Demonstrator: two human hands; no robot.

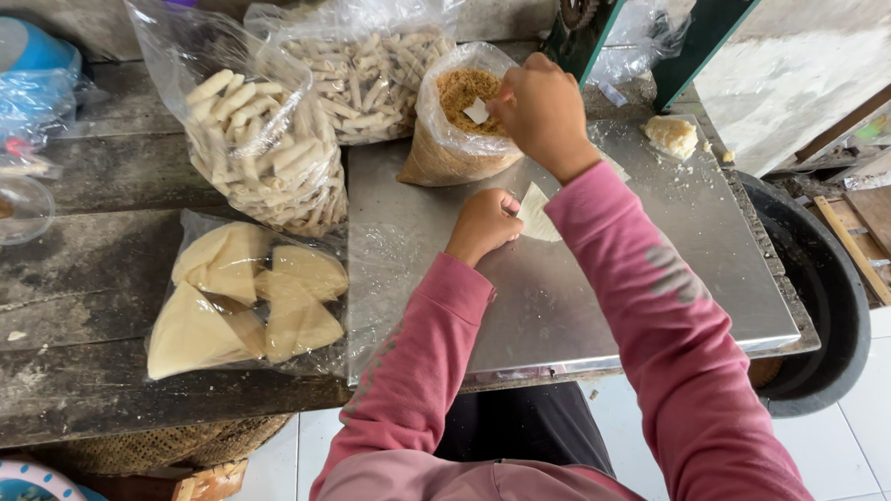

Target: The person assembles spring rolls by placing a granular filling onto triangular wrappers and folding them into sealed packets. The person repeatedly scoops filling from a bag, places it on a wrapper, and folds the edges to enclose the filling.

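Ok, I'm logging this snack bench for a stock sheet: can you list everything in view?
Steel sheet: one, grey, on the wooden bench.
Bag of crumb filling: one, brown, open, on the sheet's far edge.
Bags of rolled sticks: two, pale, clear plastic, far left.
Bag of triangle wrappers: one, cream, near left.
Dough lump: one, pale, far right corner.
Basin: one, black, right.
Wrapper piece: one, white, on the sheet.
Left hand: touches the wrapper piece.
Right hand: holds a small white scoop over the filling.
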